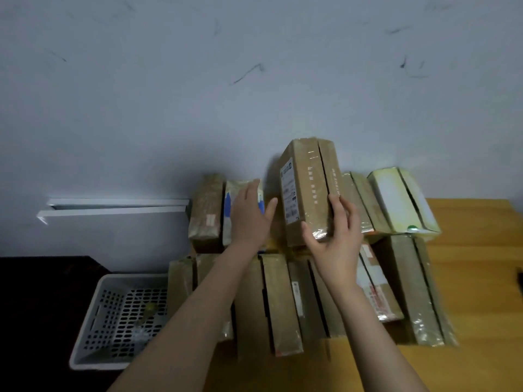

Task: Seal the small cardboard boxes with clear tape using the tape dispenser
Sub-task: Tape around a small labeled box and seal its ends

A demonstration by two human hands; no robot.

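The cardboard box [307, 190], wrapped in glossy clear tape, is lifted and tilted, its lower corner gripped by the right hand [336, 239], with fingers on the side and thumb beneath. It bears a white shipping label [289, 193] whose print is too blurred to read. The left hand [250, 216] is flat with fingers straight and holds nothing. It lies over a blue-printed box [228, 206]; whether it touches I cannot tell. Below both wrists is a row of taped boxes [280, 304] on the wooden table [475, 278]. One box right of the right wrist has a red-and-white label [377, 299]. A white perforated basket [87, 321] sits left of the left forearm.
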